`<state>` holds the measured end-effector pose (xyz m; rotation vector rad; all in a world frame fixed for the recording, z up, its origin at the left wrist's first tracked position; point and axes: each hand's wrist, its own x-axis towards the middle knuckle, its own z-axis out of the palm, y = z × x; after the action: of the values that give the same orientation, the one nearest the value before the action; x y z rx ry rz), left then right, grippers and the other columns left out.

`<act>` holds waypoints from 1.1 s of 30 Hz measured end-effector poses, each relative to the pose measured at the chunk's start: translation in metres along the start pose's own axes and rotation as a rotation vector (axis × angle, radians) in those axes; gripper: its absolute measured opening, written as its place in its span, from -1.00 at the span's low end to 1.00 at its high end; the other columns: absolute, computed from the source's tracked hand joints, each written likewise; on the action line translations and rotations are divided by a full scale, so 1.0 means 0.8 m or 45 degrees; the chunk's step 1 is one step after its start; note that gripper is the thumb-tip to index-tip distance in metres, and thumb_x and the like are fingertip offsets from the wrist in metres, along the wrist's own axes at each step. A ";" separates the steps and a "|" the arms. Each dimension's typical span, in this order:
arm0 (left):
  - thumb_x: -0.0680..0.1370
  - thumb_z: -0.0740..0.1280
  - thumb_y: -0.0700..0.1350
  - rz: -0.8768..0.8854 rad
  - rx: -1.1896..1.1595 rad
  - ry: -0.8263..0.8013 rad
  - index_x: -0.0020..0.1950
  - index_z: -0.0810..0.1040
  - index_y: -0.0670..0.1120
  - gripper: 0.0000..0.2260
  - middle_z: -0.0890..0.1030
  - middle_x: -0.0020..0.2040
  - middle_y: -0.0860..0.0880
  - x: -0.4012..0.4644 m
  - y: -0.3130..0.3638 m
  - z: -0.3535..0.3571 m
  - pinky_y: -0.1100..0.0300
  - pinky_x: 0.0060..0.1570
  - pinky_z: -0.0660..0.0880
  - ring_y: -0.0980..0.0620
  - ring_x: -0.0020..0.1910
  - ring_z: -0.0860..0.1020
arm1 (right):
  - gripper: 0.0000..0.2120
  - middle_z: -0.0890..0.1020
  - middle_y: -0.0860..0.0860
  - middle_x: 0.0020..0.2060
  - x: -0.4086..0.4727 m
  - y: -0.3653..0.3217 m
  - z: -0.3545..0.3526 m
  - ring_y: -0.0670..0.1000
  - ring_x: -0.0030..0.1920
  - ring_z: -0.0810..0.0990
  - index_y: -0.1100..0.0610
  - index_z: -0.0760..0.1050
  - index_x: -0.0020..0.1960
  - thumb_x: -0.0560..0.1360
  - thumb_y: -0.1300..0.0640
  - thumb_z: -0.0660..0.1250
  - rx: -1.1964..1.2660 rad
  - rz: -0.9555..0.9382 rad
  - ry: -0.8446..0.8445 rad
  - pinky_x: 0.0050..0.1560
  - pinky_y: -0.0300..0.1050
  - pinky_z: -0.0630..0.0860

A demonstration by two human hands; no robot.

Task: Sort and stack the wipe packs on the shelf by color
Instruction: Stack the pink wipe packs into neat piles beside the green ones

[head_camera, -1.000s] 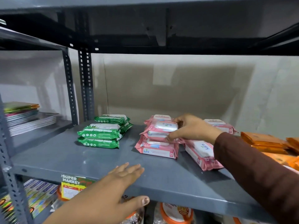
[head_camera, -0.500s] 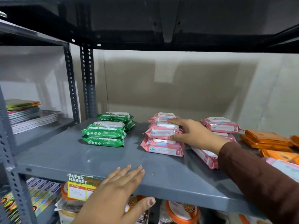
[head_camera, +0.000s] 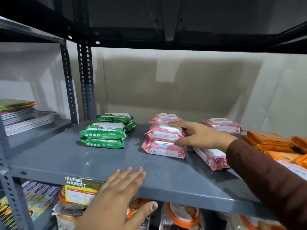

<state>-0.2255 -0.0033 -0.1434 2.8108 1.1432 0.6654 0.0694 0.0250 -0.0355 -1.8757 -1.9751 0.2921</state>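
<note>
My right hand [head_camera: 201, 136] reaches across the grey shelf [head_camera: 69, 156] to the pink stack [head_camera: 164, 138], my forefinger lying straight along the top of the upper pack and my thumb against the stack's right side, so the hand is spread around the packs rather than closed on them. My left hand [head_camera: 116, 195] rests flat on the shelf's front edge, fingers straight on top and thumb hanging below the lip. The green packs [head_camera: 106, 131] sit stacked to the left of the pink stack, well apart from it. Another pink pack [head_camera: 223, 126] lies farther back on the right, and one more pink pack [head_camera: 211, 157] lies under my right wrist. The orange packs [head_camera: 272, 143] are heaped at the far right. A price tag [head_camera: 79, 190] hangs from the shelf edge beside my left hand.
</note>
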 end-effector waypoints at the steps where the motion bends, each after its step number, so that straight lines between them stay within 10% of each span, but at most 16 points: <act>1: 0.49 -0.03 0.48 -0.007 -0.023 -0.020 0.42 0.43 0.16 -0.34 0.36 0.42 0.30 0.001 0.004 -0.004 0.25 0.33 0.17 0.16 0.42 0.36 | -0.34 0.50 -0.20 0.36 -0.001 0.001 -0.002 -0.10 0.32 0.49 -0.27 0.36 0.42 0.35 -0.16 0.46 -0.014 0.000 0.016 0.41 -0.08 0.37; 4: 0.22 -0.34 0.62 -0.080 -0.088 -0.019 0.49 0.11 0.34 -0.10 0.01 0.44 0.48 0.007 0.007 -0.011 0.37 0.45 -0.12 0.37 0.49 -0.05 | -0.32 0.54 -0.07 0.30 -0.009 -0.008 -0.004 -0.03 0.27 0.52 -0.14 0.37 0.43 0.37 -0.27 0.44 -0.067 0.063 0.064 0.32 -0.09 0.43; 8: 0.27 0.08 0.57 -0.245 -0.615 0.112 0.38 0.31 0.43 -0.31 0.50 0.24 0.30 0.027 0.021 -0.022 0.31 0.21 0.37 0.25 0.13 0.48 | -0.47 0.64 -0.07 -0.01 -0.022 -0.022 -0.002 -0.01 0.06 0.60 -0.05 0.54 0.14 0.40 -0.42 0.27 -0.044 0.068 0.126 0.18 -0.03 0.50; 14: 0.41 0.42 0.23 -0.284 -1.030 0.330 -0.07 0.37 0.63 -0.68 0.51 -0.15 0.60 0.097 0.049 -0.031 0.54 -0.09 0.36 0.62 -0.11 0.44 | -0.38 0.73 0.12 -0.22 -0.018 -0.033 -0.002 0.00 -0.33 0.56 0.25 0.65 0.01 0.57 -0.28 0.13 0.617 0.154 0.070 -0.21 -0.05 0.45; 17: 0.36 0.49 0.22 -0.351 -0.880 0.381 -0.20 0.36 0.35 -0.72 0.43 -0.39 0.49 0.122 0.055 -0.037 0.62 -0.34 0.32 0.65 -0.32 0.38 | -0.37 0.69 0.08 -0.23 -0.010 -0.034 -0.005 -0.01 -0.32 0.50 0.19 0.72 -0.07 0.61 -0.27 0.08 0.819 0.210 0.146 -0.29 -0.15 0.37; 23: 0.27 0.47 0.16 -0.416 -0.518 0.204 0.09 0.56 0.12 -0.58 0.67 -0.09 0.17 0.162 0.026 -0.035 0.25 -0.18 0.50 0.10 -0.13 0.61 | -0.34 0.61 0.03 0.28 0.021 -0.017 0.001 0.03 0.26 0.55 -0.03 0.53 0.27 0.49 -0.47 0.04 0.805 0.257 0.312 0.41 0.11 0.35; 28: 0.37 0.44 -0.13 -0.282 -0.745 -0.263 0.32 0.53 0.07 -0.49 0.70 0.03 0.09 0.191 -0.015 -0.053 0.13 0.11 0.56 0.06 -0.02 0.67 | -0.33 0.65 0.00 0.23 0.013 -0.004 0.009 0.02 0.24 0.60 -0.03 0.54 0.28 0.48 -0.48 0.05 0.777 0.224 0.313 0.39 0.10 0.41; 33: 0.52 0.24 -0.46 -0.338 -0.944 -0.272 0.47 0.39 -0.07 -0.44 0.52 0.35 0.03 0.211 -0.028 -0.049 0.09 0.33 0.41 0.05 0.27 0.52 | -0.17 0.65 -0.07 0.22 -0.006 0.010 0.028 -0.01 0.23 0.61 -0.03 0.55 0.29 0.31 -0.60 0.13 0.854 0.228 0.409 0.37 0.12 0.43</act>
<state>-0.1482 0.1216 -0.0492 2.0130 0.9466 0.5876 0.0669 0.0236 -0.0599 -1.5318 -1.2812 0.5804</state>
